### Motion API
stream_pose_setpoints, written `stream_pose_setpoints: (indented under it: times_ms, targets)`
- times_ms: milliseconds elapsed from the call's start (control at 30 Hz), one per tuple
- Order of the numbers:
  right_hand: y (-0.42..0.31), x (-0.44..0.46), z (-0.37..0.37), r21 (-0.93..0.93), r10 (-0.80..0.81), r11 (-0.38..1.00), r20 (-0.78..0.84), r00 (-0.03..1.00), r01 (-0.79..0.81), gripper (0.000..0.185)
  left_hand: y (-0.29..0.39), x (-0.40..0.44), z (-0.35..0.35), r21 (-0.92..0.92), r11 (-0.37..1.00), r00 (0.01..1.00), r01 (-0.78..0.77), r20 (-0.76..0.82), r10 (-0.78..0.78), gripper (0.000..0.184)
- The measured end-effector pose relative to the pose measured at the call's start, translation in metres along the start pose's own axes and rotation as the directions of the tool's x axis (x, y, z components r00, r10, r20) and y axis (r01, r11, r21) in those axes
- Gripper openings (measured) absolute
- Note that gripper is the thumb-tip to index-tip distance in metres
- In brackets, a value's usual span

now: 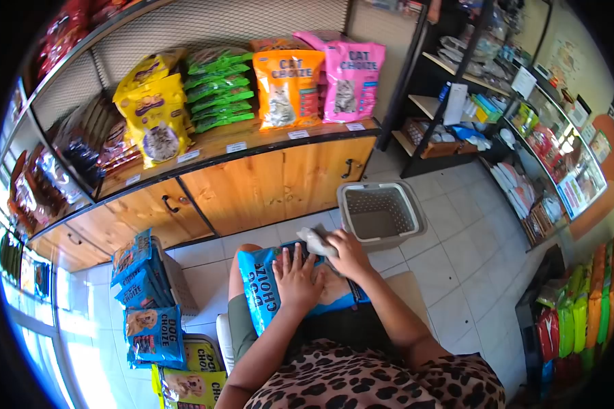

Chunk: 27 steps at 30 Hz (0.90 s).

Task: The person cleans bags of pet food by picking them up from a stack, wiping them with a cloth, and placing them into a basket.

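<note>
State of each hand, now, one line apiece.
Left hand: open, fingers spread flat on the blue plastic dog-food bag, not gripping it.
Right hand: closed, holding a crumpled grey cloth.

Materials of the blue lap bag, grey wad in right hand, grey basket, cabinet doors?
Blue bag: likely plastic film, slightly glossy; printed, creased surface.
Grey wad in the right hand: probably fabric, matte; soft folds, partly hidden.
Basket: looks like moulded plastic, satin; perforated walls, rounded rim.
Cabinet doors: wood or wood veneer, apparently varnished; grain, knots and slight sheen.
</note>
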State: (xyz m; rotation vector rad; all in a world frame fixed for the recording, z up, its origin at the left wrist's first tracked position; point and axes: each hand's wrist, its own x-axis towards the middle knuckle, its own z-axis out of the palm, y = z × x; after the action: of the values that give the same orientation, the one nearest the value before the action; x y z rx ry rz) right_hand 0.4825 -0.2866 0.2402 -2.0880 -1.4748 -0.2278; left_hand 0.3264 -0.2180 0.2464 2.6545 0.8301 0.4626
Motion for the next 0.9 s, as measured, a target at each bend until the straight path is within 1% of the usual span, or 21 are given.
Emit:
stream_pose_setpoints:
  times_ms: [67, 100, 167, 200, 267, 300, 333, 367, 400, 433, 467, 533, 600, 633, 700, 733, 767, 800, 833, 867, 900]
  targets:
    - [-0.027, -0.022, -0.019, -0.067, 0.038, 0.997, 0.008, 0.999, -0.037, 0.027, -0.010, -0.007, -0.004, 0.023, 0.998, 0.998, 0.059, 0.011, -0.059, 0.054]
    - [-0.041, -0.037, -0.041, -0.052, 0.106, 0.994, 0.148, 0.983, -0.099, 0.028, -0.013, -0.010, -0.003, 0.018, 0.998, 0.999, 0.052, -0.005, -0.052, 0.054]
    - [-0.053, -0.077, -0.073, 0.138, 0.099, 0.979, 0.319, 0.943, -0.149, 0.028, -0.016, -0.010, 0.003, 0.005, 1.000, 0.999, 0.015, -0.035, -0.014, 0.054]
    - [-0.056, -0.092, -0.087, 0.141, 0.109, 0.967, 0.527, 0.843, -0.213, 0.031, -0.014, -0.010, 0.005, -0.003, 1.000, 0.999, -0.013, -0.043, 0.013, 0.054]
    - [-0.044, -0.112, -0.111, 0.289, -0.097, 0.939, 0.743, 0.662, -0.187, 0.037, -0.008, -0.006, 0.007, -0.024, 1.000, 0.999, -0.011, -0.053, 0.010, 0.054]
    - [-0.031, -0.113, -0.115, 0.291, -0.103, 0.939, 0.745, 0.660, -0.182, 0.037, -0.004, -0.004, 0.008, -0.046, 0.999, 0.998, -0.015, -0.058, 0.012, 0.055]
    - [-0.019, -0.111, -0.117, 0.439, -0.043, 0.861, 0.564, 0.825, -0.255, 0.038, -0.001, -0.003, 0.008, -0.068, 0.997, 0.998, -0.020, -0.062, 0.015, 0.056]
    - [-0.011, -0.110, -0.117, 0.591, 0.065, 0.756, 0.361, 0.930, -0.282, 0.040, 0.000, -0.004, 0.007, -0.089, 0.996, 0.998, -0.026, -0.064, 0.021, 0.056]
    - [-0.018, -0.088, -0.119, 0.658, 0.065, 0.716, 0.271, 0.960, -0.235, 0.039, 0.000, -0.006, 0.007, -0.087, 0.996, 0.998, -0.026, -0.065, 0.020, 0.056]
    - [-0.029, -0.055, -0.118, 0.716, 0.066, 0.675, 0.177, 0.982, -0.175, 0.039, 0.001, -0.004, 0.008, -0.195, 0.980, 0.995, -0.025, -0.100, 0.006, 0.057]
    - [-0.038, -0.031, -0.100, 0.528, -0.024, 0.849, 0.060, 0.998, -0.011, 0.034, 0.000, -0.003, 0.010, -0.301, 0.953, 0.991, -0.028, -0.134, -0.013, 0.058]
    - [-0.046, -0.002, -0.051, 0.205, -0.131, 0.975, 0.200, 0.971, 0.090, 0.028, -0.002, -0.002, 0.010, -0.495, 0.868, 0.978, -0.039, -0.196, -0.068, 0.061]
    - [-0.026, 0.022, -0.026, 0.250, 0.000, 0.966, 0.236, 0.972, -0.061, 0.021, -0.007, 0.004, 0.003, -0.491, 0.869, 0.973, -0.058, -0.221, -0.060, 0.061]
    - [-0.004, 0.042, -0.010, 0.107, 0.063, 0.989, 0.312, 0.948, -0.101, 0.018, -0.009, 0.006, -0.001, -0.495, 0.866, 0.972, -0.072, -0.230, -0.051, 0.061]
    - [0.032, 0.062, 0.022, -0.119, 0.181, 0.980, 0.181, 0.967, -0.161, 0.015, -0.014, -0.006, -0.004, -0.505, 0.861, 0.968, -0.062, -0.242, -0.072, 0.062]
    - [0.052, 0.066, 0.034, -0.083, 0.295, 0.955, 0.257, 0.920, -0.283, 0.016, -0.016, -0.011, -0.005, -0.476, 0.876, 0.956, -0.079, -0.285, -0.069, 0.062]
    - [0.043, 0.064, 0.026, 0.078, 0.159, 0.982, 0.133, 0.978, -0.171, 0.020, -0.016, -0.012, -0.004, -0.439, 0.893, 0.942, -0.098, -0.330, -0.059, 0.062]
    - [0.022, 0.057, 0.016, 0.099, 0.146, 0.983, 0.108, 0.983, -0.157, 0.020, -0.017, -0.012, 0.001, -0.420, 0.906, 0.944, -0.061, -0.320, -0.084, 0.062]
    - [0.009, 0.044, 0.005, 0.108, 0.143, 0.982, 0.089, 0.986, -0.152, 0.022, -0.021, -0.011, 0.009, -0.468, 0.880, 0.942, -0.080, -0.323, -0.086, 0.062]
    - [-0.006, 0.025, 0.004, 0.086, 0.162, 0.981, 0.142, 0.976, -0.176, 0.020, -0.020, -0.011, 0.013, -0.523, 0.846, 0.943, -0.104, -0.321, -0.083, 0.062]
    - [-0.007, 0.009, 0.007, 0.074, 0.096, 0.991, 0.193, 0.977, -0.112, 0.020, -0.019, -0.010, 0.014, -0.576, 0.814, 0.955, -0.083, -0.280, -0.101, 0.062]
